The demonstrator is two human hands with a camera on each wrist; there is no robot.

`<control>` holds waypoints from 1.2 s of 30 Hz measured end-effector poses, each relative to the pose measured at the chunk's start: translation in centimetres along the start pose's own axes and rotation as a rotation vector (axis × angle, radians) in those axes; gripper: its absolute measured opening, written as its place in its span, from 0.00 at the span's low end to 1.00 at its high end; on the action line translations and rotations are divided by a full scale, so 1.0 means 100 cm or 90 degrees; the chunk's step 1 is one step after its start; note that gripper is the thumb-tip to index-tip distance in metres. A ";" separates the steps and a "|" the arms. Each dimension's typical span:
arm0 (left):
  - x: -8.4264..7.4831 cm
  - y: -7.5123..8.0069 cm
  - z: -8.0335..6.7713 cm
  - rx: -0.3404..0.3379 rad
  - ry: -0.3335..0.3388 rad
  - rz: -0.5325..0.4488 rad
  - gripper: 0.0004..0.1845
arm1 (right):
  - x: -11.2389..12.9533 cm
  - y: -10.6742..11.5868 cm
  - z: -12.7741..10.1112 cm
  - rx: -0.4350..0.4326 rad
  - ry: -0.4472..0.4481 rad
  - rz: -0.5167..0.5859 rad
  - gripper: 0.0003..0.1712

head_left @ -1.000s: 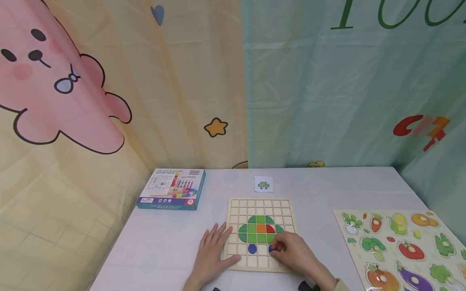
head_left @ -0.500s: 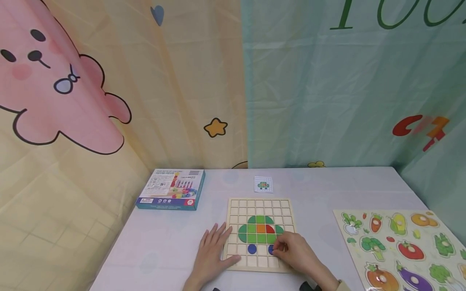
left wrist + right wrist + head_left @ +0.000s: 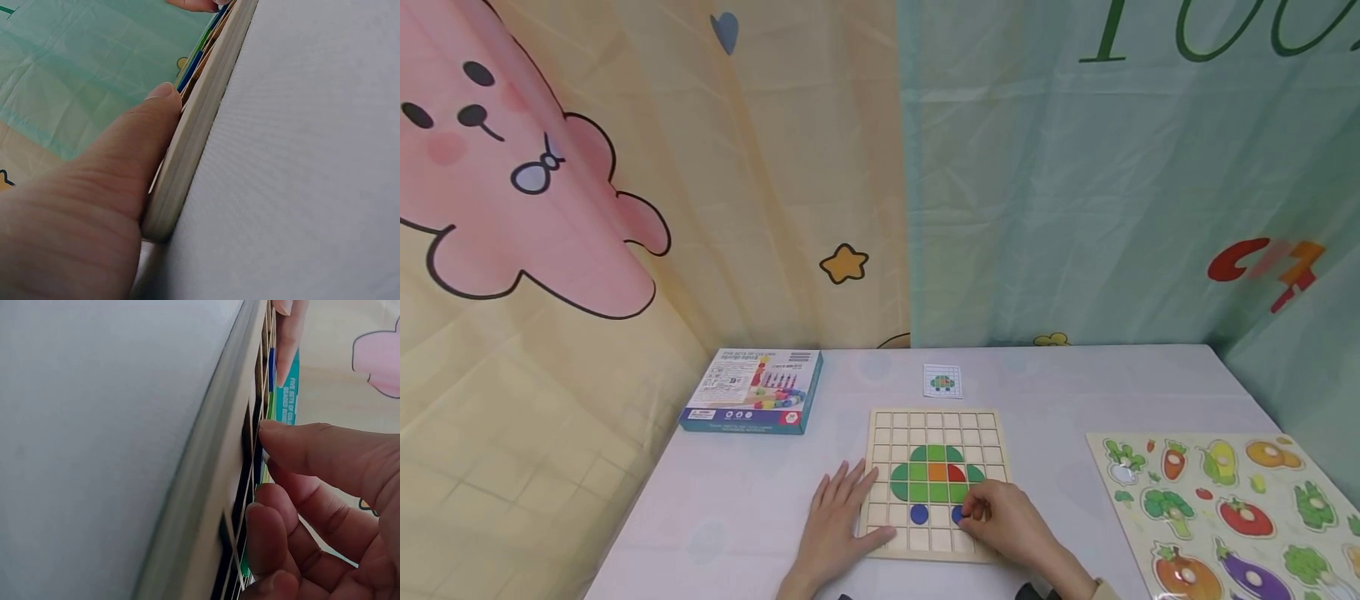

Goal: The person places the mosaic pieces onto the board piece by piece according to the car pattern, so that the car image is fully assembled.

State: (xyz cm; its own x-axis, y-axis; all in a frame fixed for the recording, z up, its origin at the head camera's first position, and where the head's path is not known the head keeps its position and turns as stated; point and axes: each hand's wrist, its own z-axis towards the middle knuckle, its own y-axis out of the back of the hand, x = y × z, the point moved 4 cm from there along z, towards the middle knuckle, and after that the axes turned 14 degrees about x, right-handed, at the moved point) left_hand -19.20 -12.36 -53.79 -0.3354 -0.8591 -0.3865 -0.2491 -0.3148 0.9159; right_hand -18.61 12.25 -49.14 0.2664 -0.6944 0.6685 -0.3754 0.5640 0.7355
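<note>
A wooden grid board (image 3: 880, 421) lies on the table with flat coloured pieces in its cells. Green pieces (image 3: 927, 492), an orange square (image 3: 937, 472) and a red piece (image 3: 956, 472) form a domed shape. Below it sits one round blue piece (image 3: 919, 514). A second round blue piece (image 3: 957, 515) is in the same row, partly covered by my right hand (image 3: 1007, 518), whose thumb and index finger pinch it at its right edge. My left hand (image 3: 837, 527) rests spread on the board's left edge, with its thumb (image 3: 140, 134) along the near rim.
Behind the board lies a small card (image 3: 942, 381) printed with a similar coloured pattern. A flat toy box (image 3: 752, 390) is at the back left. To the right lies a vegetable picture board (image 3: 1210, 508). Fabric curtains (image 3: 1052, 192) hang behind the table.
The right blue piece, tilted in the right fingers a second ago, now appears flatter against the board. The right hand has shifted only slightly; the left hand stays put.
</note>
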 end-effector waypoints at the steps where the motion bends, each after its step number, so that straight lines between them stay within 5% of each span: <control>1: 0.000 0.000 0.000 0.001 0.001 -0.001 0.48 | 0.000 0.000 0.000 -0.003 -0.002 0.000 0.13; 25: 0.001 -0.002 0.002 0.003 -0.003 0.001 0.47 | -0.009 0.006 -0.007 -0.009 -0.033 0.042 0.11; 36: 0.002 0.000 0.000 0.014 -0.001 0.005 0.48 | -0.028 0.017 -0.028 -0.029 -0.110 0.080 0.08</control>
State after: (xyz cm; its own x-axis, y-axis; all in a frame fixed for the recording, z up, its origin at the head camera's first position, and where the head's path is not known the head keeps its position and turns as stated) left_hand -19.28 -12.50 -53.82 -0.3383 -0.8609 -0.3800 -0.2660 -0.2998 0.9162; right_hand -17.46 16.41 -49.49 0.0623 -0.6820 0.7287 -0.3540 0.6675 0.6550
